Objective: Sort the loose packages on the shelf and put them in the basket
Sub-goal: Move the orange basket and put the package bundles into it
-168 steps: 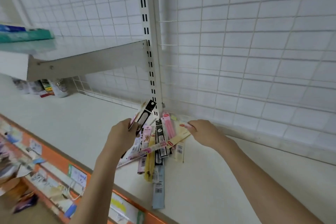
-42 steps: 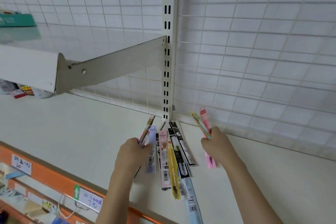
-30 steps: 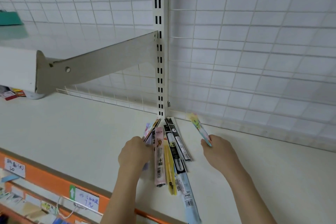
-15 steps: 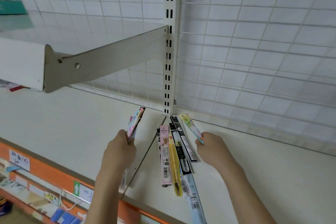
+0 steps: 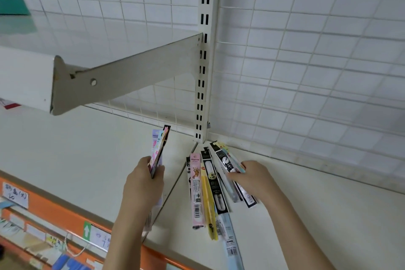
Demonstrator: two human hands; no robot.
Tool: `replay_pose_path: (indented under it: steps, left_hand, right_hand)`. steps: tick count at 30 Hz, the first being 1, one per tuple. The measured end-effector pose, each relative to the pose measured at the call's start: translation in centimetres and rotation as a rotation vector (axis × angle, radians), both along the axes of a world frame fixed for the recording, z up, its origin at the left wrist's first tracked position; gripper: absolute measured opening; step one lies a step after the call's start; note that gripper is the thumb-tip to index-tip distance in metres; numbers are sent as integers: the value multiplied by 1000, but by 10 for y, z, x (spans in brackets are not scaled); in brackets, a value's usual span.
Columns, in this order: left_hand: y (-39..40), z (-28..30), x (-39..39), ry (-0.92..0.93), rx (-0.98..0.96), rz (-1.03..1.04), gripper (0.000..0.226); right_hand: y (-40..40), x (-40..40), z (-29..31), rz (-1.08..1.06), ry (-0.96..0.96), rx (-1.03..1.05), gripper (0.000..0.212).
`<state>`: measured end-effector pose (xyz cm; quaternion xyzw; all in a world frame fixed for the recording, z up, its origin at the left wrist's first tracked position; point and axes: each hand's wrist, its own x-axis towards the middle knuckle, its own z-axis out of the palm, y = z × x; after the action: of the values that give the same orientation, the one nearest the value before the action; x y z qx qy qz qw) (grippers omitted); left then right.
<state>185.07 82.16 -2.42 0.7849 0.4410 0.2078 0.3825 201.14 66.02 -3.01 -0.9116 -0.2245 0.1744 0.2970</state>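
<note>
The left hand (image 5: 144,184) grips a bundle of packets (image 5: 158,149) upright; the right hand (image 5: 252,176) pinches a pale packet (image 5: 229,155) above the loose packets (image 5: 205,190) between the hands.

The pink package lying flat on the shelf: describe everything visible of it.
The pink package is a long, narrow, glossy strip, apparently plastic over card. It has a hang hole and a red label at its top, a cartoon figure below that, small print mid-length, and a barcode near the bottom. It lies flat on the white shelf, top toward the back wall, overlapping a dark package at its left and touching a yellow package at its right. Neither hand touches it.
</note>
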Motion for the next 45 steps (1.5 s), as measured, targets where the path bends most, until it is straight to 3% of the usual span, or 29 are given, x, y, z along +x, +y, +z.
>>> replay_pose_path:
  steps: [8, 13, 15, 19, 24, 28, 31, 40, 45]
  left_hand:
    - [-13, -4, 19, -96, -49, -87, 28]
    - [-25, 3, 21, -144, -13, -129, 11]
    - [-31, 6, 21, -131, 13, -156, 18]
    - [-37, 8, 18, -76, 55, -169, 40]
    - [-28, 8, 9, -30, 48, -105, 36]
    - [-20, 8, 1, -28, 50, -74, 35]
    - [-17, 4, 0, 9, 42, -68, 36]
    - [-36, -12, 29, 327, 73, -155, 40]
    - [-33, -16, 39, 328, -58, -201, 31]
  right_hand:
    - [-34, -5, 8, -85, 123, 149, 13]
    - [-53, -12, 19, -50, 193, 250, 12]
    - [-55, -15, 23, -59, 178, 292, 19]
    - [-42, -13, 17, 1, 36, 142, 30]
    - [-6, -6, 1, 74, -103, -12, 26]
    - [11, -11, -7, 65, -83, -95, 32]
    - [10, -7, -7, 60, -11, -97, 20]
    - [-13, 5, 0, 13, 2, -40, 10]
    - [-18, 5, -4, 10, 24, -26, 4]
